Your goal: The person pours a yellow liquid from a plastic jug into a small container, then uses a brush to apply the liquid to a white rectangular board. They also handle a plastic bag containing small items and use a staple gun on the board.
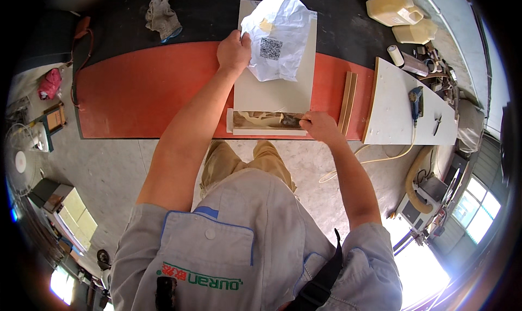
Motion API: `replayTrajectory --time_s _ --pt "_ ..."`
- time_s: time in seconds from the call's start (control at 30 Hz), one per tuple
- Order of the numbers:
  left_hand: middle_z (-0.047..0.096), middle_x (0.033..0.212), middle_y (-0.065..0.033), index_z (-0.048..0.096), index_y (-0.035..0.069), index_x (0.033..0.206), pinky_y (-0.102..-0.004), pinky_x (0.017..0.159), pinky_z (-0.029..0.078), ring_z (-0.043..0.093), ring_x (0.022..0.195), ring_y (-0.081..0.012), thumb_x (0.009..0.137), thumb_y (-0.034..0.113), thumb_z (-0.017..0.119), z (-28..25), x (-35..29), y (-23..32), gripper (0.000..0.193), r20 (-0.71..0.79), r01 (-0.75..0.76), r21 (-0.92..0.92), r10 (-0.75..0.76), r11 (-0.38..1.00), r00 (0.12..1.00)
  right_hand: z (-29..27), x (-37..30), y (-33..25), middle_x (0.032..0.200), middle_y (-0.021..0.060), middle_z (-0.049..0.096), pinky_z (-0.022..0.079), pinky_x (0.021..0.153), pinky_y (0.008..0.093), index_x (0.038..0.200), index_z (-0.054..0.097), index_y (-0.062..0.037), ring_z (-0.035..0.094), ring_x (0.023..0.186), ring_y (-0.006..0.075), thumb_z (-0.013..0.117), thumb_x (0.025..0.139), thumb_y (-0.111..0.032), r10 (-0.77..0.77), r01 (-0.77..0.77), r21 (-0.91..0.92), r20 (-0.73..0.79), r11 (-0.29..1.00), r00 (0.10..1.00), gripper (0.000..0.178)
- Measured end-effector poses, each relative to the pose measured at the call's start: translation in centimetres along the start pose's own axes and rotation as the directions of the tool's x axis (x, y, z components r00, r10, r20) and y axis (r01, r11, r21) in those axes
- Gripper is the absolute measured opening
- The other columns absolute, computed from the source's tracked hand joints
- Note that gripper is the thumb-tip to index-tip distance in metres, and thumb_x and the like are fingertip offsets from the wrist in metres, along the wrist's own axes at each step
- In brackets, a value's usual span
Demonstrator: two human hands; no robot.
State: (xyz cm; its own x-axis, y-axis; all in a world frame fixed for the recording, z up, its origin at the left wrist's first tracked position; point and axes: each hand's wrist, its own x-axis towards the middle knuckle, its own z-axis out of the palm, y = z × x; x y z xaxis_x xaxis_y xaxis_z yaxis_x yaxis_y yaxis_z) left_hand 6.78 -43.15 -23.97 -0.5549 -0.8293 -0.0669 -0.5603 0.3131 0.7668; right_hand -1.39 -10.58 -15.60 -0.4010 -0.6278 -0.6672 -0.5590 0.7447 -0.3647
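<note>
My left hand is closed on the left edge of a crumpled white paper sheet with a square black code printed on it. The sheet lies over the far part of a pale flat panel. At the panel's near end is a long, narrow recess with a white rim, streaked cream and brown inside. My right hand is closed at the right end of this recess, on a dark tool whose kind I cannot make out. The tool reaches leftward into the recess.
A brown wooden strip lies right of the panel on the red mat. Beyond it, a white board carries a blue air gun with a hose. Plastic jugs stand far right; a work glove lies far left.
</note>
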Motion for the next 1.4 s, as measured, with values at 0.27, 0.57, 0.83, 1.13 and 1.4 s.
replayTrajectory --time_s 0.27,0.57,0.83,1.13,1.4 --pt "0.072 0.091 -0.0226 0.064 0.003 0.090 -0.0553 0.076 0.053 0.068 0.088 -0.0467 0.100 0.038 0.062 -0.2 -0.1 0.3 0.035 -0.010 -0.020 0.010 0.020 1.000 1.000 4.3 0.7 -4.8 0.093 0.0148 0.075 0.056 0.080 0.0498 0.093 0.078 -0.0099 0.072 0.089 0.0358 0.063 0.094 -0.033 -0.032 0.035 0.036 -0.081 0.999 0.996 0.027" --pt "0.072 0.081 -0.0187 0.064 0.005 0.092 -0.0538 0.074 0.055 0.070 0.081 -0.0430 0.101 0.034 0.061 -0.1 -0.1 -0.3 0.031 -0.022 -0.045 0.045 0.046 0.998 0.999 6.3 1.9 -10.2 0.090 0.0155 0.074 0.055 0.077 0.0461 0.095 0.076 -0.0031 0.072 0.084 0.0294 0.069 0.094 -0.033 -0.091 0.096 0.259 -0.029 0.961 0.995 0.031" --pt "0.071 0.089 -0.0242 0.065 0.002 0.091 -0.0543 0.076 0.053 0.069 0.087 -0.0466 0.100 0.034 0.061 -1.3 -0.3 0.6 0.033 0.056 -0.034 -0.090 0.040 0.995 0.998 2.8 -2.2 -8.8 0.087 0.0015 0.070 0.053 0.073 0.0271 0.104 0.073 0.0020 0.064 0.082 0.0085 0.068 0.100 -0.015 -0.188 0.061 0.860 0.041 0.507 0.981 0.019" --pt "0.070 0.078 -0.0209 0.066 0.003 0.088 -0.0499 0.070 0.054 0.070 0.076 -0.0412 0.101 0.032 0.061 -1.4 0.0 0.5 0.032 0.098 -0.015 -0.102 0.025 0.995 0.995 -6.8 8.0 -10.6 0.092 0.0110 0.073 0.054 0.075 0.0358 0.118 0.075 -0.0091 0.068 0.080 0.0219 0.060 0.097 -0.009 -0.040 0.250 0.251 -0.627 0.935 0.778 0.026" --pt "0.072 0.082 -0.0190 0.067 0.004 0.089 -0.0538 0.075 0.054 0.070 0.083 -0.0425 0.100 0.032 0.060 -0.6 0.7 0.0 0.031 0.074 -0.027 -0.049 0.030 0.998 0.997 -1.7 9.9 -7.9 0.117 0.0161 0.057 0.059 0.085 0.0455 0.137 0.057 -0.0028 0.063 0.106 0.0345 0.062 0.091 -0.007 -0.245 0.011 -0.486 -0.420 0.874 0.874 0.046"
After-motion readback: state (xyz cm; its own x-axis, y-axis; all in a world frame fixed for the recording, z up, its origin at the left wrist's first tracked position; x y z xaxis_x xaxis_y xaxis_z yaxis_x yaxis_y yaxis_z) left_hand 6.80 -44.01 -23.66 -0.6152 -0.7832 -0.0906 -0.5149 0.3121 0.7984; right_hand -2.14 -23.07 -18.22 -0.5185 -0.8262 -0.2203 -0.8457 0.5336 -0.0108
